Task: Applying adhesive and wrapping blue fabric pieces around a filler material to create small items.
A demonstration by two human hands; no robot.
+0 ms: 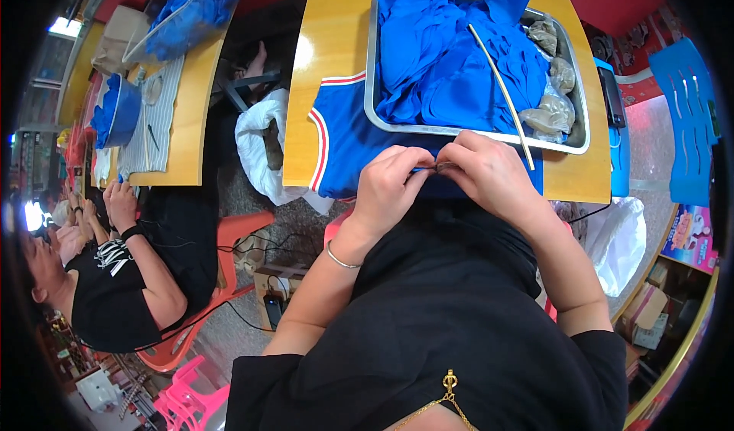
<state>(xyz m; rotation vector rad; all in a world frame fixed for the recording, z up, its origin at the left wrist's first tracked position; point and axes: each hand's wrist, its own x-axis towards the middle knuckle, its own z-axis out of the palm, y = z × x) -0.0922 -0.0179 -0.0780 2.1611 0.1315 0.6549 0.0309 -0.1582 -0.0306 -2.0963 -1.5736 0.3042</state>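
My left hand and my right hand meet at the table's near edge. Their fingertips pinch together on something small and dark, mostly hidden by the fingers. Below them lies a blue sleeveless jersey with red and white trim, partly under a metal tray. Heaped in the tray are many blue fabric pieces. A thin wooden stick rests across the heap, its near end over the rim. Small clear bags with greyish contents sit along the tray's right side.
Beyond the yellow table's right side are a blue panel and a white sack. Another white sack stands left. Farther left, a co-worker sits on an orange chair by a second table.
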